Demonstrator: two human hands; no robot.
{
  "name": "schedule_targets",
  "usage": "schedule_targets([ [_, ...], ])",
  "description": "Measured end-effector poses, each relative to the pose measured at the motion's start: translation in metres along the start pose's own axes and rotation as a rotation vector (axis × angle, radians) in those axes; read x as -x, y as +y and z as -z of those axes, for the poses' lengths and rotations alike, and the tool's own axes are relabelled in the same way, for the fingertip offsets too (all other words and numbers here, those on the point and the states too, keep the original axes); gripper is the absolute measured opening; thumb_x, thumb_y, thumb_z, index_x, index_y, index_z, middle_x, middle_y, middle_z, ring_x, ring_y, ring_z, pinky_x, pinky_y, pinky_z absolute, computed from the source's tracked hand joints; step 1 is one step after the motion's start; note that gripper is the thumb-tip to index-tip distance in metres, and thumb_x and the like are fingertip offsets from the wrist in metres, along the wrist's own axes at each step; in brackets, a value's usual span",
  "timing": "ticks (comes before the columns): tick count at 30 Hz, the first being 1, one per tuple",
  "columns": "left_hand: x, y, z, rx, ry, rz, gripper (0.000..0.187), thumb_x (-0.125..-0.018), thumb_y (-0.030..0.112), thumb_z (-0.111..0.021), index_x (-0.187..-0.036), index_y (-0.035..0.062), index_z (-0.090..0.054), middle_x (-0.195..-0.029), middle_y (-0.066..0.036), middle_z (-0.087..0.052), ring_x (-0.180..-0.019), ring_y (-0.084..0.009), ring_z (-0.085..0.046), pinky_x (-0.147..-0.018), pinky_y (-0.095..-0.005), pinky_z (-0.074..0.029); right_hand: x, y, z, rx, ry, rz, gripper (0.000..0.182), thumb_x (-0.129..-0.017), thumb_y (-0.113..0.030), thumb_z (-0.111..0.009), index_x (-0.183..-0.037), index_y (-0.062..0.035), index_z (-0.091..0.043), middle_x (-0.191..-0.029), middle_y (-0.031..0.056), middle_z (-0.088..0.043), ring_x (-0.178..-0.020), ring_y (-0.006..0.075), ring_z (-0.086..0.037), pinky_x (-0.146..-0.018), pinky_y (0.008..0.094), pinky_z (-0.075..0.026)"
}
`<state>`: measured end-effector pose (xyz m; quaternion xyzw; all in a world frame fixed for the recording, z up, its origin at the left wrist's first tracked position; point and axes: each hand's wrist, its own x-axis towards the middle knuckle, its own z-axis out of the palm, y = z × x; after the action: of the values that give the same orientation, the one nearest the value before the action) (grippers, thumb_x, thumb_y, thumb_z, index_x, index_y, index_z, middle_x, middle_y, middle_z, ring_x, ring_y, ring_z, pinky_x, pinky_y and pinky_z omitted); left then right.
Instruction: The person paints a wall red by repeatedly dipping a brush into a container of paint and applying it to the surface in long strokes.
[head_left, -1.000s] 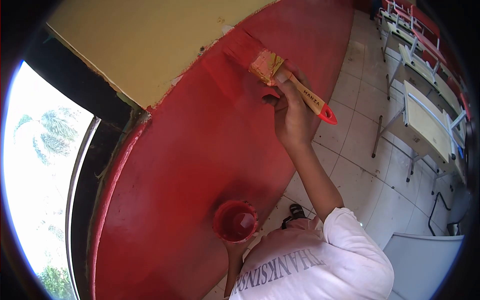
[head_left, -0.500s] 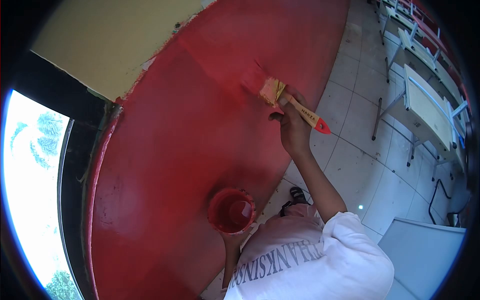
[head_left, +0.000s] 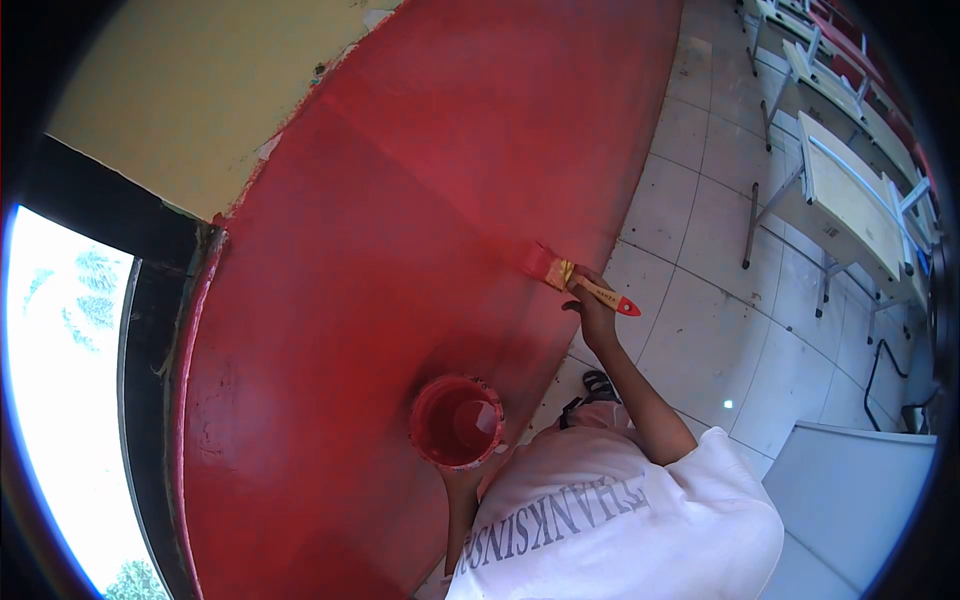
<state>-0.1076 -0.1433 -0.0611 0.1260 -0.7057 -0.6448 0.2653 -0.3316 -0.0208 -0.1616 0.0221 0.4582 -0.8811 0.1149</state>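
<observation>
My right hand [head_left: 597, 312] grips a paintbrush [head_left: 606, 295] by its wooden handle, which has a red end. Red paint coats the bristles, and they meet the red wall [head_left: 330, 300] near its lower edge. Below and to the left, my left hand [head_left: 460, 480] holds a round paint bucket [head_left: 428, 425] from beneath; most of its fingers are hidden by the bucket. Red paint covers the bucket's inside, with a shiny pool at the bottom.
A bright window [head_left: 70, 400] with a dark frame [head_left: 160, 330] lies at left, below a beige upper wall [head_left: 190, 90]. Pale floor tiles [head_left: 700, 300] run along the wall's foot. Several desks [head_left: 845, 195] stand at right, and a grey panel [head_left: 850, 490] is at lower right.
My right hand has moved down the wall with the paintbrush, closer to me and the bucket. My left hand still holds the bucket in nearly the same place.
</observation>
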Motion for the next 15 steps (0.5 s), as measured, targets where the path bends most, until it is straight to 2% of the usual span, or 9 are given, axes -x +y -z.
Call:
schedule_targets([
  [3,0.002,-0.001,0.0,0.009,-0.008,0.007,0.078,-0.058,0.023,-0.083,-0.122,0.004,-0.041,-0.104,-0.009,-0.057,-0.083,-0.018,-0.057,-0.065,-0.0298,-0.047,0.012,0.004,0.029,0.037,0.052,-0.022,0.036,-0.079,-0.011,-0.059,-0.113,0.0003,-0.052,-0.101,0.0082,-0.057,-0.088,0.0147,-0.057,-0.062,0.0276,-0.052],
  [7,0.002,-0.002,0.0,0.033,-0.006,0.019,0.08,-0.058,0.02,-0.083,-0.123,0.0043,-0.04,-0.106,-0.01,-0.056,-0.087,-0.0192,-0.057,-0.068,-0.0311,-0.047,0.012,-0.027,0.025,-0.017,0.1,0.002,0.035,-0.079,-0.01,-0.058,-0.112,-0.0004,-0.052,-0.099,0.0086,-0.057,-0.087,0.015,-0.057,-0.06,0.0273,-0.051],
  [12,0.001,0.007,-0.002,0.07,0.0,0.061,0.081,-0.057,0.017,-0.083,-0.124,0.0046,-0.038,-0.109,-0.011,-0.055,-0.092,-0.0208,-0.057,-0.073,-0.0328,-0.048,0.009,-0.131,-0.059,-0.14,-0.12,0.254,0.034,-0.083,-0.013,-0.054,-0.116,-0.0058,-0.046,-0.1,0.0075,-0.056,-0.082,0.0152,-0.057,-0.059,0.0279,-0.046],
  [15,0.011,-0.034,0.021,0.16,0.006,0.127,0.075,-0.062,0.013,-0.078,-0.125,0.0049,-0.037,-0.11,-0.012,-0.054,-0.094,-0.0224,-0.057,-0.073,-0.0338,-0.048,0.021,-0.181,-0.12,-0.173,-0.208,0.395,0.035,-0.083,-0.013,-0.055,-0.116,-0.007,-0.046,-0.1,0.0086,-0.057,-0.08,0.0169,-0.058,-0.058,0.0279,-0.046],
])
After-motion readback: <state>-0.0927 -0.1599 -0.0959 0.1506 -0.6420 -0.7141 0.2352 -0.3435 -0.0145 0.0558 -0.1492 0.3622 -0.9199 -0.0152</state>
